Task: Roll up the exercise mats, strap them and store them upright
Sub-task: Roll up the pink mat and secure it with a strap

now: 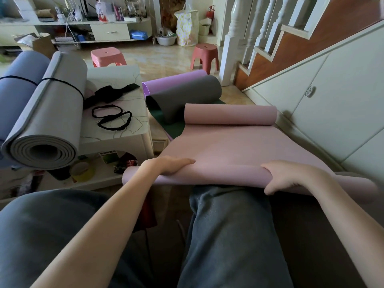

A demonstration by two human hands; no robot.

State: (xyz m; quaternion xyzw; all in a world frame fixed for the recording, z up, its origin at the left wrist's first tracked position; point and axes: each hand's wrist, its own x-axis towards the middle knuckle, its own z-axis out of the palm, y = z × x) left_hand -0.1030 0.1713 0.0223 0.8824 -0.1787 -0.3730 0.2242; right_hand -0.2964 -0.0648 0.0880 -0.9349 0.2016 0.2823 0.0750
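A pink exercise mat lies stretched out in front of my knees, its far end curled up and its near end turned into a thin roll across my lap. My left hand rests on top of the roll's left part, fingers straight and pointing right. My right hand grips the roll's right part, fingers curled over the top and thumb underneath. A grey rolled mat and a blue rolled mat, each bound by a black strap, lie on the white low table. Loose black strap loops lie beside them.
A dark grey mat and a purple mat, both loosely curled, lie on the floor beyond the pink one. Pale cabinet doors under the staircase run along the right. Two pink stools stand further back.
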